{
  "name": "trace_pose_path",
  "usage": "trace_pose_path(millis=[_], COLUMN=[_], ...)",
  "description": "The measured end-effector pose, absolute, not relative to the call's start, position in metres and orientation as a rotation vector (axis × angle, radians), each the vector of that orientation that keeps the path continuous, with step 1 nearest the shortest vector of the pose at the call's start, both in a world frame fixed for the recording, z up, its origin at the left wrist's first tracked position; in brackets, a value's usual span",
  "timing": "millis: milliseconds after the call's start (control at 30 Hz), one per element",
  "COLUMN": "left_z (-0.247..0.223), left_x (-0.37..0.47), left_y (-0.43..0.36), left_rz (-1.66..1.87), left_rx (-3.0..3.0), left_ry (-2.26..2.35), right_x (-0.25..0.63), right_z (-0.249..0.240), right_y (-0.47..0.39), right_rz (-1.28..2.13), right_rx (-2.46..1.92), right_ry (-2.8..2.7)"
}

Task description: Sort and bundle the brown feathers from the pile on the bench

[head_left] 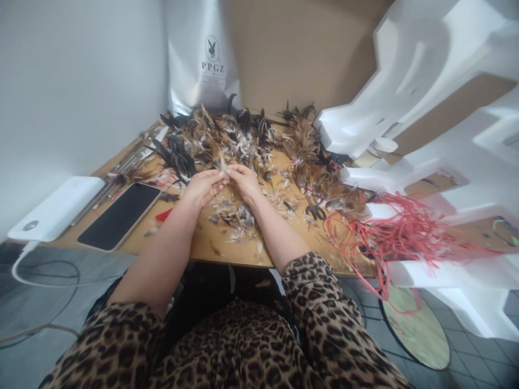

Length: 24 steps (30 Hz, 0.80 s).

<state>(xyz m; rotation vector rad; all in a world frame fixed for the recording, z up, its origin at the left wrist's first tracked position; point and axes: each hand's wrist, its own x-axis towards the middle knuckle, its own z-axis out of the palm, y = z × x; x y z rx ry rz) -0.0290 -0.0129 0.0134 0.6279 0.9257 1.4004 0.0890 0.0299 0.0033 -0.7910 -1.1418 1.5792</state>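
Observation:
My left hand (206,185) and my right hand (242,181) meet over the middle of the wooden table (206,246). Both pinch a small light brown feather (221,161) between their fingertips, its tip pointing away from me. Whether it is one feather or a few held together, I cannot tell. Just beyond my hands spreads a heap of brown, white and black feathers (211,132). Long black feathers (175,156) lie to the left of it. Below my wrists, loose fluff and short feathers (239,219) are scattered on the tabletop.
Black scissors (315,208) lie right of my hands, near brown feather bundles (334,189). Pink-red ties (397,227) hang over white foam packing (421,273). On the left are a phone (121,216), a white power bank (57,208) and thin rods (115,178). A silver bag (203,59) stands behind.

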Motion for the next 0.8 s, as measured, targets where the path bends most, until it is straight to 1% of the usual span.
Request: trace_pose_path(millis=[367,667,800], left_z=[0.016,0.018,0.015], left_x=[-0.034,-0.029,-0.029], left_y=[-0.012,-0.017,-0.017], left_rz=[1.465,1.385,1.337], left_rx=[0.602,0.713,0.767], left_ry=[0.998,1.045,1.041], right_x=[0.107,0.113,0.113], right_z=[0.013,0.017,0.017], right_y=[0.036,0.035,0.036], right_rz=[1.781,1.773,1.724], right_rx=[-0.672,-0.63,-0.685], right_ry=[-1.023,-1.17,-1.16])
